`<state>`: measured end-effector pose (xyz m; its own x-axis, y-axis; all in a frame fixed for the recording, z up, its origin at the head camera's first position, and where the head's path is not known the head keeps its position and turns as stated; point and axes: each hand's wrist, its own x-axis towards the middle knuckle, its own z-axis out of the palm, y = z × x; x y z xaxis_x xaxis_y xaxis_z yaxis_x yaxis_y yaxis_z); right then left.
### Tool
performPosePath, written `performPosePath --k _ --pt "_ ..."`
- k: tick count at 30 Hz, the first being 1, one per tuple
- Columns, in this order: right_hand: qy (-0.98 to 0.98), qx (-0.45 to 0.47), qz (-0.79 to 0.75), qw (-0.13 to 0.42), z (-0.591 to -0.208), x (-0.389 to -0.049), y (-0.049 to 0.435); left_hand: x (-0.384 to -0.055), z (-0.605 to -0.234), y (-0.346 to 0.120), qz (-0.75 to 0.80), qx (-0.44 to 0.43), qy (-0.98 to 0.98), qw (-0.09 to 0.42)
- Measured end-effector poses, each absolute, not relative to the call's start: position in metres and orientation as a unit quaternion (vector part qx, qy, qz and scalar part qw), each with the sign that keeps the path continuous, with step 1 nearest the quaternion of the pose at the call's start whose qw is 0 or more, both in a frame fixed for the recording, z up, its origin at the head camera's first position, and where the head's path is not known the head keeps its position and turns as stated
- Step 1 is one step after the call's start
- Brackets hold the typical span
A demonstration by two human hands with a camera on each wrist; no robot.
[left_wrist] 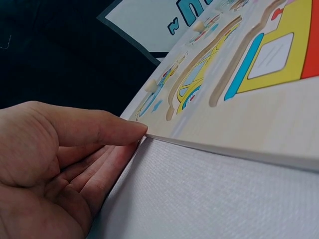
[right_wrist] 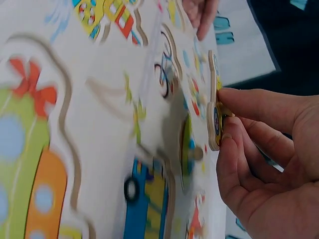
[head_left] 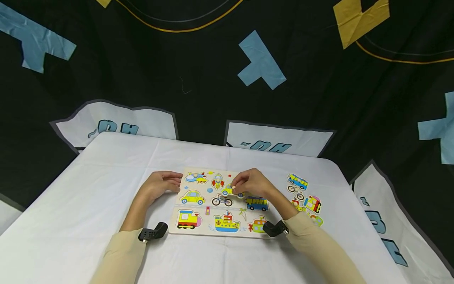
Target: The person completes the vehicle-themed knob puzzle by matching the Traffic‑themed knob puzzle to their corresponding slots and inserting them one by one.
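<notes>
A wooden peg puzzle board (head_left: 207,225) with printed vehicles lies flat on the table. My right hand (head_left: 252,182) pinches a yellow car piece (right_wrist: 213,117) between thumb and fingers, holding it over the upper middle of the board. In the head view it overlaps the area above the printed bicycle (head_left: 222,201). At the board's left edge, my left hand (head_left: 161,184) touches the rim, its thumb tip right at the edge in the left wrist view. The airplane piece (head_left: 191,177) and rocket piece (head_left: 218,182) sit in their places. The car recess (head_left: 192,197) holds no piece.
Right of the board lie several loose pieces: a bus (head_left: 298,181), a bicycle (head_left: 295,192), a train (head_left: 313,204), a boat (head_left: 297,205) partly hidden and a green piece (head_left: 316,220) near the right sleeve. A white cloth covers the table (head_left: 106,189); a black curtain (head_left: 159,71) hangs behind.
</notes>
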<state>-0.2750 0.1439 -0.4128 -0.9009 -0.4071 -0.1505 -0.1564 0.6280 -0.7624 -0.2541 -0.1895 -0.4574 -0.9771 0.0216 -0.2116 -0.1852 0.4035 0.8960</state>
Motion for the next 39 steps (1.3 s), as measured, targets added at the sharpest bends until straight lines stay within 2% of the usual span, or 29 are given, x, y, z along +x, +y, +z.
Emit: performPosePath --k 20,39 --pt "0.877 -0.197 -0.407 0.162 -0.427 -0.270 0.064 -0.256 -0.460 -0.189 0.547 -0.046 0.831 0.090" --pt "0.869 -0.198 -0.423 0.163 -0.435 -0.270 0.032 -0.255 -0.455 -0.191 0.544 -0.038 0.833 0.090"
